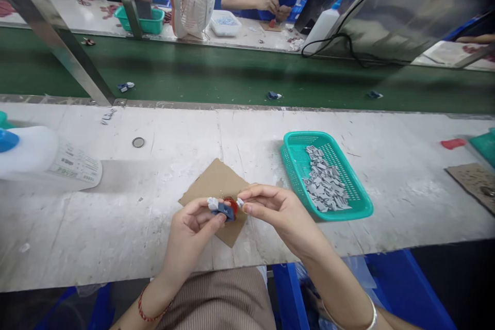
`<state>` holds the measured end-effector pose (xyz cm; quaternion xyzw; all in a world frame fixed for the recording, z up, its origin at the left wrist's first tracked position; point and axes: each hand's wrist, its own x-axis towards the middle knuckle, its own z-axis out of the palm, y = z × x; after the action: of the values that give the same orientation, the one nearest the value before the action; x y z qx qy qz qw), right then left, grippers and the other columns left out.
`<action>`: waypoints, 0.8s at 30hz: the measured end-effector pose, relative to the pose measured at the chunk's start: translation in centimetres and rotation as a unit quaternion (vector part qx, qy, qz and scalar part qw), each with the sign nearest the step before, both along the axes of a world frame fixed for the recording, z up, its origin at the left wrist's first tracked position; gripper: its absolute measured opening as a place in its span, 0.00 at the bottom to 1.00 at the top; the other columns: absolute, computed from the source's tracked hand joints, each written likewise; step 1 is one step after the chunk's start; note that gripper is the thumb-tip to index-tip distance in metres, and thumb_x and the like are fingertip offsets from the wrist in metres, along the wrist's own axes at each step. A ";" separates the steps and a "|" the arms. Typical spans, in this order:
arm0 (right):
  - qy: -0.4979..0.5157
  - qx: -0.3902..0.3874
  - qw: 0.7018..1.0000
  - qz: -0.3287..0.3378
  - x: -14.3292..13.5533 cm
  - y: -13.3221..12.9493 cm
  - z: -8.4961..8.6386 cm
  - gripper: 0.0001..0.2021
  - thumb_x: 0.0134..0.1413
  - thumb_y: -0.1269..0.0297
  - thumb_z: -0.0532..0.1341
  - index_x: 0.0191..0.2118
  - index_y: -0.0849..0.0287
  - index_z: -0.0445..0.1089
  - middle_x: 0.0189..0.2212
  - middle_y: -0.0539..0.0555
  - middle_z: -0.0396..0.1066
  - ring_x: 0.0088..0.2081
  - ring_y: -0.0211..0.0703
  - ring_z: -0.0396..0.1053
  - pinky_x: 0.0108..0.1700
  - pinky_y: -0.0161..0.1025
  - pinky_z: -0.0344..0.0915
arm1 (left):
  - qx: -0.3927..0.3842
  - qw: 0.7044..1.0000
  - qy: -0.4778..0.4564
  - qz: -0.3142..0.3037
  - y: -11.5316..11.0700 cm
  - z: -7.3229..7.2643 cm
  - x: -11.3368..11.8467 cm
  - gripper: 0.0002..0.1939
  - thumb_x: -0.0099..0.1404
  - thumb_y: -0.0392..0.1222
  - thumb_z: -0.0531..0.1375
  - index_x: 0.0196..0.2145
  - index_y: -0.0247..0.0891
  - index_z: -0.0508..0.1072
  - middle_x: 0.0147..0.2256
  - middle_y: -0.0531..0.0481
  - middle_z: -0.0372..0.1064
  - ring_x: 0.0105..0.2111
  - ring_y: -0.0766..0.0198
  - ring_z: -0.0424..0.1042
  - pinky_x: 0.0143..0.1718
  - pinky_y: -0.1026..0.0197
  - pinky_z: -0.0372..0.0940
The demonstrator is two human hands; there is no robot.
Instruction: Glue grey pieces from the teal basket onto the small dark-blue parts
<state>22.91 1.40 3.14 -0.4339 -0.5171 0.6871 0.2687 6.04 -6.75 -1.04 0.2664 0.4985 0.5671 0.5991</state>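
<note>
Here, the left hand (189, 232) pinches a blue-and-white piece (223, 210) above the cardboard (214, 180) on the worktop (127, 216). The right hand (276, 211) grips a small grey piece (240, 202) beside it, near the green basket (367, 210) of grey pieces (327, 183).

The label print on the white bottle (50, 160), itself cut off by the left edge, cannot be read, and part of the red object (232, 207) is hidden behind the small blue piece (224, 210).
</note>
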 end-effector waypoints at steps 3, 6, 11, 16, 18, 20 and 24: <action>0.011 -0.026 1.000 -0.001 -0.4 -0.4 0.1 0.08 0.47 0.63 0.72 0.36 0.56 0.78 0.36 0.52 0.79 0.39 0.41 0.77 0.45 0.39 0.73 | 0.009 1.000 0.001 0.011 0.2 0.3 0.4 0.09 0.60 0.42 0.67 0.39 0.40 0.80 0.41 0.47 0.80 0.41 0.57 0.79 0.44 0.59 0.74; 0.012 -0.015 1.000 0.005 -0.7 -0.8 0.2 0.07 0.48 0.63 0.71 0.35 0.56 0.78 0.37 0.53 0.79 0.38 0.41 0.77 0.45 0.39 0.74 | 0.008 1.000 0.007 0.016 0.3 0.4 0.6 0.09 0.60 0.42 0.68 0.39 0.40 0.80 0.41 0.47 0.80 0.41 0.56 0.79 0.45 0.57 0.74; -0.001 0.034 0.999 0.009 -1.0 -0.9 0.1 0.06 0.49 0.64 0.70 0.36 0.55 0.79 0.38 0.53 0.77 0.38 0.40 0.76 0.42 0.36 0.74 | 0.007 1.000 0.007 0.021 0.1 0.2 0.7 0.09 0.60 0.41 0.68 0.39 0.41 0.79 0.41 0.48 0.80 0.42 0.56 0.79 0.46 0.58 0.74; -0.008 0.069 0.998 0.003 -1.0 -0.9 -0.2 0.05 0.47 0.64 0.71 0.33 0.55 0.80 0.35 0.52 0.75 0.39 0.40 0.75 0.43 0.37 0.74 | 0.012 1.000 0.004 0.022 0.1 -0.2 0.8 0.09 0.60 0.41 0.68 0.39 0.41 0.80 0.42 0.48 0.80 0.42 0.56 0.79 0.47 0.57 0.73; -0.004 0.055 0.998 0.004 -1.0 -0.9 -0.3 0.05 0.45 0.64 0.72 0.31 0.56 0.79 0.34 0.51 0.74 0.38 0.40 0.75 0.43 0.37 0.74 | 0.014 1.000 -0.003 0.017 0.1 -0.5 0.8 0.09 0.60 0.41 0.68 0.40 0.42 0.80 0.43 0.48 0.80 0.43 0.56 0.79 0.48 0.58 0.73; -0.002 0.038 0.999 0.002 -1.0 -0.9 -0.3 0.06 0.43 0.63 0.73 0.29 0.56 0.79 0.34 0.51 0.74 0.37 0.40 0.76 0.43 0.38 0.75 | 0.014 1.000 -0.014 0.012 0.1 -0.8 0.8 0.10 0.60 0.41 0.68 0.41 0.42 0.81 0.44 0.48 0.80 0.44 0.56 0.79 0.49 0.59 0.72; -0.002 0.045 0.999 -0.011 -1.0 -1.2 -0.5 0.05 0.43 0.63 0.73 0.29 0.55 0.79 0.34 0.51 0.73 0.39 0.41 0.76 0.45 0.38 0.74 | 0.009 0.999 -0.033 0.004 0.2 -1.5 0.9 0.11 0.60 0.41 0.68 0.42 0.42 0.81 0.44 0.47 0.80 0.46 0.55 0.78 0.50 0.57 0.71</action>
<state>21.87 0.21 2.66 -0.4287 -0.5430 0.6592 0.2946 6.96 -6.57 -2.54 0.2510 0.4742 0.5830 0.6102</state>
